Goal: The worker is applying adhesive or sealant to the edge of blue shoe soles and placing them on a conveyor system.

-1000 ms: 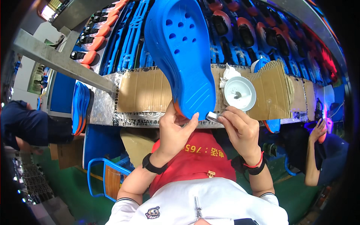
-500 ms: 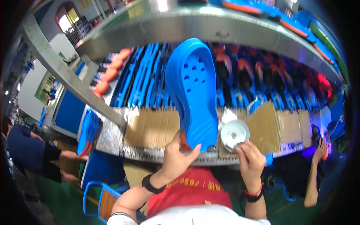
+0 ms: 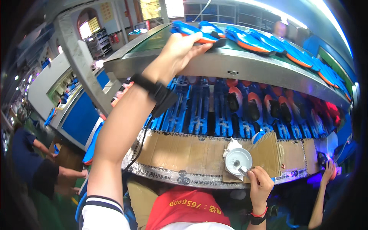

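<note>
1. Whereas a second ago the left hand (image 3: pixel 180 50) held a blue shoe sole upright over the cardboard-covered ledge (image 3: pixel 184 151), it is now stretched up and away to the upper shelf (image 3: pixel 230 67), so the sole has left the bench area.
2. Left fingers are curled down over the near end of a blue sole with orange edge (image 3: pixel 195 34); thumb side hidden, so grip is loose-looking, can't tell if it is pinching or just pressing.
3. That sole lies flat on the upper shelf at the left end of a row of similar blue-and-orange soles (image 3: pixel 276 44) running off to the right.
4. Judgement: the handled piece looks placed on the shelf, this piece's work seems finished.
5. Right hand (image 3: pixel 260 184) is low at the ledge, as half a second ago; fingers closed around a small metal-tipped tool (image 3: pixel 242 170) whose tip sits at the rim of the white round pot (image 3: pixel 237 159).
6. Pot contents: pale, too small to tell what; looks nearly empty.
7. Below the shelf, a rack (image 3: pixel 214 111) holds blue frames and dark and orange shoe moulds.
8. Other people's arms at far left and far right, apart from this work.
</note>
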Available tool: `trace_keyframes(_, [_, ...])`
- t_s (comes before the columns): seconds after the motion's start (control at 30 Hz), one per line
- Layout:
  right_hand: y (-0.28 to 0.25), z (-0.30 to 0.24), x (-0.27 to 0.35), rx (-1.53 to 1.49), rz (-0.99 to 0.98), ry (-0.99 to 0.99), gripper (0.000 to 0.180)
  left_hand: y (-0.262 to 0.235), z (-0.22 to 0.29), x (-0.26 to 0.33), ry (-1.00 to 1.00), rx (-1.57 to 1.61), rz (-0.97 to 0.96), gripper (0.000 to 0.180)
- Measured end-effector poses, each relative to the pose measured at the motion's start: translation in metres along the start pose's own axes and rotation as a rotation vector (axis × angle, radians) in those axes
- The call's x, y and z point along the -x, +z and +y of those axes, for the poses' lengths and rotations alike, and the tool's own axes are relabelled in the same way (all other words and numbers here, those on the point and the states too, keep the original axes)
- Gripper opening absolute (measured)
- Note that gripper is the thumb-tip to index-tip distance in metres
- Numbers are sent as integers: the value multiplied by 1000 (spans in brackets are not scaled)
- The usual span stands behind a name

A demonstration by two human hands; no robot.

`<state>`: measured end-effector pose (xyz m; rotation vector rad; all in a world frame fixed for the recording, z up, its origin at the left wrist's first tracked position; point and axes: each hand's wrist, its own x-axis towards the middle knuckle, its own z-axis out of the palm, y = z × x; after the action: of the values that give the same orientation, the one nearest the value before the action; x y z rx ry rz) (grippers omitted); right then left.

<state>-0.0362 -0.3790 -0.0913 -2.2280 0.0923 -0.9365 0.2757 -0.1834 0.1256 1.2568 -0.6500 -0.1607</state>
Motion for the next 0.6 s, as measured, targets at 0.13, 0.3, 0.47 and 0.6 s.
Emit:
trace_keyframes(0.13, [0, -2, 1, -6, -46, 70, 10, -15, 9, -9, -19, 189, -166, 33])
trace_keyframes(0.3, [5, 11, 11, -16, 3, 77, 8, -4, -52, 131, 393, -399, 316, 47])
trace_keyframes(0.47, [17, -7, 7, -71, -112, 24, 10, -173, -142, 294, 421, -932, 1164, 40])
trace_keyframes(0.6, [20, -5, 10, -53, -115, 11, 7, -311, -134, 406, 310, -1351, 1749, 44])
